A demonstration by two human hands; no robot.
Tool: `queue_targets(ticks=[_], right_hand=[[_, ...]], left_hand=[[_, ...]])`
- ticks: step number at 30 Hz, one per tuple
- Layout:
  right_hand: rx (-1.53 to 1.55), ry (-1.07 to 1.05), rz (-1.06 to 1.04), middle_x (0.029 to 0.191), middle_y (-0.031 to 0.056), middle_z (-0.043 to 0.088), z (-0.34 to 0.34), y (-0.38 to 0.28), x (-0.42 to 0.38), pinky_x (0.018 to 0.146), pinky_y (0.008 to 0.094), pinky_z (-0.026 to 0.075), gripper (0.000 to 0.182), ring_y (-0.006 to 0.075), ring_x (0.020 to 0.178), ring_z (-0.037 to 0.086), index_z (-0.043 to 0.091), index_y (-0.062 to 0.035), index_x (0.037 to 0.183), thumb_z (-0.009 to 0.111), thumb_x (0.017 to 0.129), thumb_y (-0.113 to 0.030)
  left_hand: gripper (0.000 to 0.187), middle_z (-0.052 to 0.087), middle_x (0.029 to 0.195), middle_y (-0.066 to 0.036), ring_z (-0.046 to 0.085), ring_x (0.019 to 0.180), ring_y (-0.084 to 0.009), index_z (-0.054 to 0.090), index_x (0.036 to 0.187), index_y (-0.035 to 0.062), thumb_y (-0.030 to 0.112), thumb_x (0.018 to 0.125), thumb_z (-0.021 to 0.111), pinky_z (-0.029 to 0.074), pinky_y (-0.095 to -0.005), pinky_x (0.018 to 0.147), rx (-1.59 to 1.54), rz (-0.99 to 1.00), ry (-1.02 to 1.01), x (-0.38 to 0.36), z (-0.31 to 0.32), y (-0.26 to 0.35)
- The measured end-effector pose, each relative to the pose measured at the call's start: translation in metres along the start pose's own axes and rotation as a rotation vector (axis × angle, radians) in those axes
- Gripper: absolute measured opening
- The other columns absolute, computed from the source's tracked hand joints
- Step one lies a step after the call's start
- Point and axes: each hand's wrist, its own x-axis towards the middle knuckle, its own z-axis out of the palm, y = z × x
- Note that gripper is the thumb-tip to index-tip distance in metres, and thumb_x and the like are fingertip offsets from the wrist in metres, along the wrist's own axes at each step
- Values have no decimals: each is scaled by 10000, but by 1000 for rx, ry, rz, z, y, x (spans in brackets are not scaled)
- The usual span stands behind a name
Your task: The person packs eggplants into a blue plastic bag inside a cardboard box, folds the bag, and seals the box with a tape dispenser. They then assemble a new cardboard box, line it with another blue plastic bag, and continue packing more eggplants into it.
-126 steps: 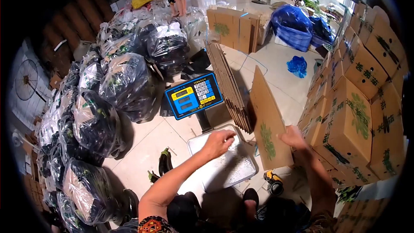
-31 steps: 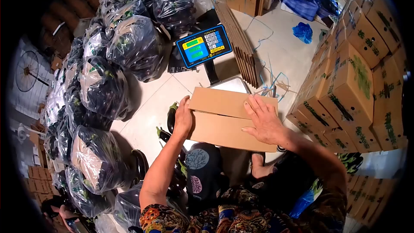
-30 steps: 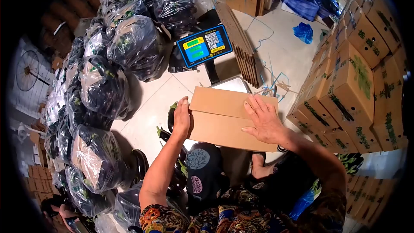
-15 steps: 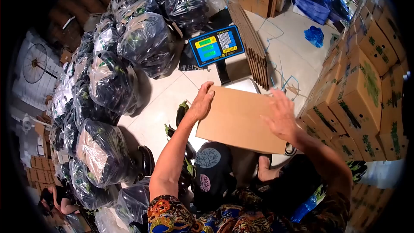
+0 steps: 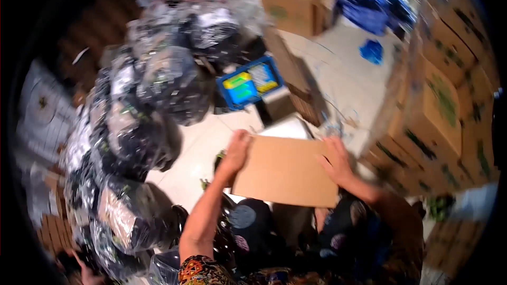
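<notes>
Both hands [image 5: 237, 152] [image 5: 336, 164] reach forward, flanking the cardboard [image 5: 285, 171].

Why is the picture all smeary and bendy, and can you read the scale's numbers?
In the head view, nearly everything is blurred, probably from camera movement, even the near box; the stacked boxes bend, likely from a wide lens; the corners are black; the bags have shiny glare; the scale's screen glows, but its numbers are too smeared to read.

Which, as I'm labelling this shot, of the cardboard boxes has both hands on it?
The plain-topped box, between left hand and right hand; the boxes stacked at right bear printed marks.
</notes>
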Motion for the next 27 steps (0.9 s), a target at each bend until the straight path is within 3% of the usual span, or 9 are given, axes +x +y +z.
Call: queue_targets(ticks=[3,6,8,10,12,17,21,25,27], right_hand=[[421,-68,322,1177,206,554,-16,15,1,911,395,438,480,308,1059,565,473,-21,1314,572,929,-289],[652,30,734,1049,172,650,-53,64,-31,813,361,488,402,257,932,633,547,-35,1233,554,949,-320],[351,-16,621,893,147,667,-58,133,-94,744,368,492,274,258,829,634,636,-37,1020,577,917,-284],[-102,-290,674,868,189,640,-56,190,-157,715,394,481,278,326,798,617,627,-14,960,636,835,-262],[-194,-284,634,840,223,615,-42,216,-217,701,434,466,302,379,799,605,616,12,893,670,764,-256],[-313,-231,771,1073,164,601,13,201,-253,852,413,488,440,376,962,579,521,-35,1073,687,683,-154],[-569,-207,690,960,151,610,66,236,-276,814,426,510,369,342,905,619,549,-58,1013,659,666,-117],[-409,-436,884,924,202,634,62,227,-266,747,487,521,400,407,891,619,550,-55,1033,708,699,-208],[-291,-353,915,893,223,637,48,213,-256,739,497,519,429,433,862,619,531,-46,1021,726,689,-237]], left_hand=[[340,515,1164,-230,525,1088,-378,528,1146,-12,248,991,373,385,-404,999,31,0,3,-5,-3,13],[293,547,981,-112,523,920,-210,522,1115,15,257,987,418,424,-323,850,-96,-12,92,-4,1,12],[279,507,950,-56,463,876,-141,515,1095,31,277,992,435,404,-272,823,-129,-30,84,-2,1,5],[278,493,940,-37,455,870,-128,509,1089,35,287,1003,430,393,-255,817,-186,39,74,-4,0,5],[305,490,955,-24,448,875,-106,493,1120,45,324,1020,422,387,-238,803,-184,31,55,-4,1,5],[358,524,1005,-37,483,929,-122,492,1152,45,371,1013,441,395,-248,845,-199,-24,58,-12,3,14],[362,535,1027,-46,490,952,-125,500,1159,38,365,1012,451,396,-250,867,-192,-38,73,-10,3,11],[353,539,1027,-47,496,947,-120,507,1156,32,350,1011,459,400,-246,864,-287,-63,55,-7,1,10],[349,540,1021,-43,497,935,-117,506,1155,33,347,1010,462,403,-244,857,-259,-73,65,-10,2,18]])
